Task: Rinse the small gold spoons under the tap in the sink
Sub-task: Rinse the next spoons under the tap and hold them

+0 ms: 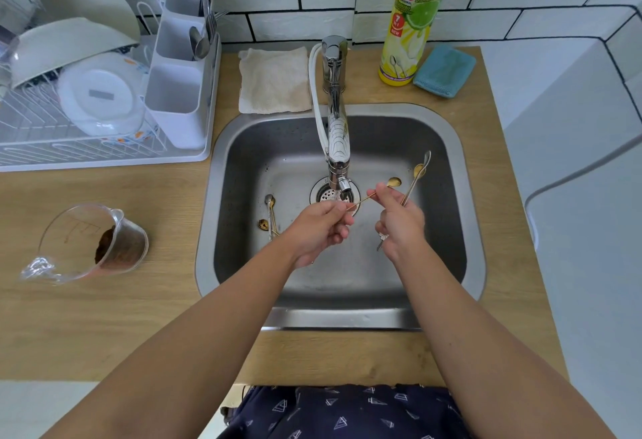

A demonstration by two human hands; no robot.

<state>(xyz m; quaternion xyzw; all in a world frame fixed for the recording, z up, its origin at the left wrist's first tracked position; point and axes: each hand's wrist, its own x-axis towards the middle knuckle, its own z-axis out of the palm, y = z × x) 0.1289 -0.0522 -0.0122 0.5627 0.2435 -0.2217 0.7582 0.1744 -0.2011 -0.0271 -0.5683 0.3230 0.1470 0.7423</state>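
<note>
Risk I see: thin gold spoon (378,190) pinched between left hand (321,226) fingers and right hand (399,226), which also clamps more spoons (418,171), could slip toward the drain (326,193).

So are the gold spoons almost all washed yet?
Not yet, it looks like about halfway. The left hand and right hand hold one gold spoon between them near the tap, and the right hand also grips more spoons. Whether those are rinsed already I cannot tell. Two dirty spoons lie on the sink floor, waiting.
</note>
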